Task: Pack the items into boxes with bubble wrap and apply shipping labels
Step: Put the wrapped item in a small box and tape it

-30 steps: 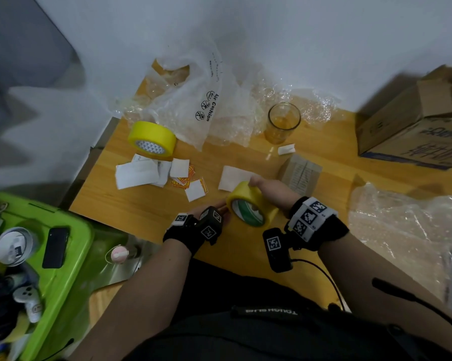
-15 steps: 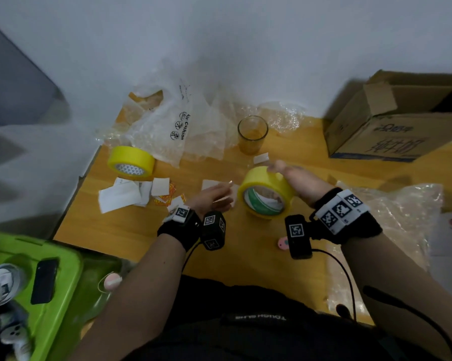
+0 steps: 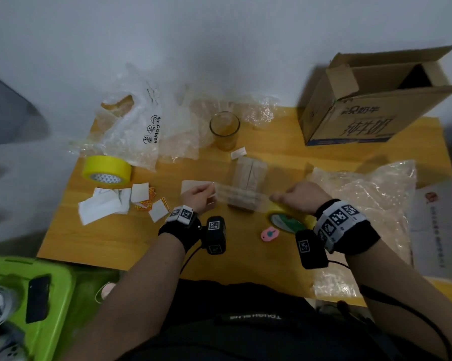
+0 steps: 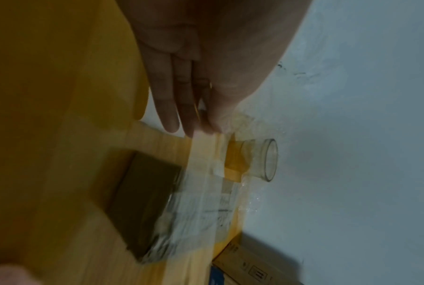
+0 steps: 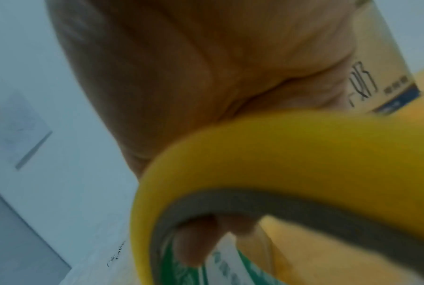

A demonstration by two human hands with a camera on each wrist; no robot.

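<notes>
My right hand grips a yellow tape roll with its fingers through the core; in the right wrist view the roll fills the picture. My left hand pinches the free end of a clear tape strip between thumb and fingers; the strip runs away from them in the left wrist view. The strip is stretched between both hands above a small brown box, which lies on the wooden table.
A second yellow tape roll and loose white labels lie at the left. A glass cup and bubble wrap sit at the back, a large open carton at the back right. A pink cutter lies near me.
My hands have moved apart, drawing a strip of clear tape out of the roll. The small brown box now shows under the strip. The head view has shifted.
</notes>
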